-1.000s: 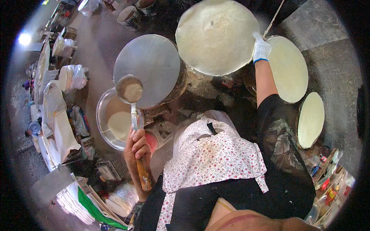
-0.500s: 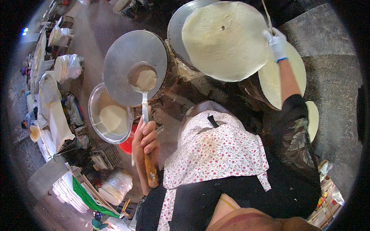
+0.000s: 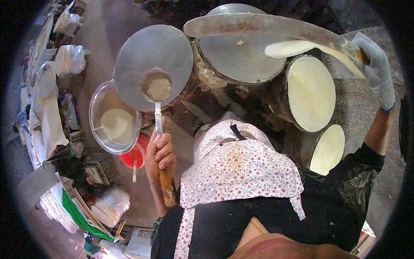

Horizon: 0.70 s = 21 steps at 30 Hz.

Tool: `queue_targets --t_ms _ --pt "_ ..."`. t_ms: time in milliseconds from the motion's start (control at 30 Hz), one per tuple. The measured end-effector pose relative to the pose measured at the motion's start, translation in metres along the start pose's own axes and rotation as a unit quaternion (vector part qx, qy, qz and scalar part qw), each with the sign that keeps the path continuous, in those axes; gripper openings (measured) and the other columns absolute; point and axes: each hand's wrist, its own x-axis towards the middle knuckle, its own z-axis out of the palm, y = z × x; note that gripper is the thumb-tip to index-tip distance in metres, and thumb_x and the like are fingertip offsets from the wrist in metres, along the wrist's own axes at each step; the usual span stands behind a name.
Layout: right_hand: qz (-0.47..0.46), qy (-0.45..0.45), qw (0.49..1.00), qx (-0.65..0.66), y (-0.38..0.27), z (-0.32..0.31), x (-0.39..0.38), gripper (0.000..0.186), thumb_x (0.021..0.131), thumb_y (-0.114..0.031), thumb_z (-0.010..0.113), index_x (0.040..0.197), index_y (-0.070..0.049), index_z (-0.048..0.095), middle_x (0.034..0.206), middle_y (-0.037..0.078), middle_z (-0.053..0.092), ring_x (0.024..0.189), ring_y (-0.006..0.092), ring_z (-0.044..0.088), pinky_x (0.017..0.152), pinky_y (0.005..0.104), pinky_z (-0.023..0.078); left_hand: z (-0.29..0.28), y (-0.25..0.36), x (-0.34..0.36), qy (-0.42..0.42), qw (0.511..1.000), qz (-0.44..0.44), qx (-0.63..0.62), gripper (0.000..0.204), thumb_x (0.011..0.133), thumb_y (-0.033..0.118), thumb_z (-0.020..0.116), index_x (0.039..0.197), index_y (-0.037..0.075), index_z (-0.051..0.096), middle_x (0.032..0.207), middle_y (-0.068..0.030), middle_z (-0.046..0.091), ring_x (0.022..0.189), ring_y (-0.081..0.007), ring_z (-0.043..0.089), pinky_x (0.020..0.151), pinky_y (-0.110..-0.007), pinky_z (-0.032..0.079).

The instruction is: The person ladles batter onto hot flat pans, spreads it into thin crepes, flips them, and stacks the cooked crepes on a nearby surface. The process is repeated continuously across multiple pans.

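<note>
My bare left hand point(image 3: 161, 152) is closed around the wooden-handled ladle point(image 3: 167, 183). Its round bowl, with pale batter inside, is over the bare grey left griddle point(image 3: 146, 45). At the upper right, my right hand point(image 3: 376, 64), in a pale knitted glove, grips the handle of a long, curved flat scraper point(image 3: 258, 24). The scraper's blade reaches leftward across the middle griddle point(image 3: 241, 64). A thin pale flatbread point(image 3: 289, 48) shows as a narrow sliver under the blade near my right hand; whether it touches the blade, I cannot tell. One small scrap lies on the middle griddle.
Two more round pale flatbreads, one on a drum-like stove point(image 3: 311, 93) and one nearer me point(image 3: 327, 150), are on the right. A batter basin point(image 3: 92, 116) stands left, beside a red bucket point(image 3: 134, 152). Tables with wrapped stacks point(image 3: 71, 59) line the far left.
My right hand has moved right and outward with the scraper. The large flatbread has left the middle griddle, baring its surface. The ladle stays over the left griddle.
</note>
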Motion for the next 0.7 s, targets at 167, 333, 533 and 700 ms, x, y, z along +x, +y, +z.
queue_targets --t_ms 167,333,533,700 --pt "0.013 -0.071 0.997 0.037 0.043 0.034 0.047 0.025 0.095 -0.023 0.075 0.096 -0.004 0.058 0.083 0.009 0.051 0.076 0.0184 0.056 0.072 0.0346 0.049 -0.007 0.001 -0.001 0.015 1.000 0.017 0.002 0.050 0.114 0.009 0.037 0.163 0.005 0.027 0.089 -0.0007 0.041 0.057 -0.0019 0.040 0.040 -0.017 0.041" --pt "-0.038 -0.109 0.992 -0.053 0.058 0.131 0.175 0.030 0.085 -0.037 0.072 0.094 -0.008 0.073 0.087 0.020 0.071 0.084 0.0382 0.072 0.072 0.0491 0.054 0.002 -0.005 -0.007 0.014 1.000 0.013 -0.015 0.048 0.116 0.015 0.035 0.163 0.006 0.027 0.089 -0.0019 0.041 0.058 -0.0053 0.042 0.042 -0.020 0.041" --pt "0.071 -0.041 0.996 -0.046 0.003 0.237 0.240 0.022 0.089 -0.032 0.070 0.097 -0.012 0.076 0.104 0.010 0.074 0.099 0.0364 0.073 0.080 0.0503 0.059 0.014 -0.026 -0.021 0.049 0.997 0.033 -0.058 0.046 0.117 0.018 0.032 0.161 0.006 0.026 0.090 -0.0034 0.042 0.061 -0.0086 0.046 0.048 -0.025 0.046" --pt "0.229 0.096 0.949 0.195 0.014 0.273 0.151 0.041 0.095 -0.047 0.068 0.123 -0.019 0.077 0.101 0.022 0.069 0.099 0.0407 0.069 0.086 0.0479 0.055 0.013 -0.027 -0.019 0.060 0.996 0.014 -0.066 0.044 0.116 0.016 0.033 0.158 0.005 0.029 0.089 -0.0030 0.042 0.060 -0.0077 0.046 0.046 -0.025 0.045"
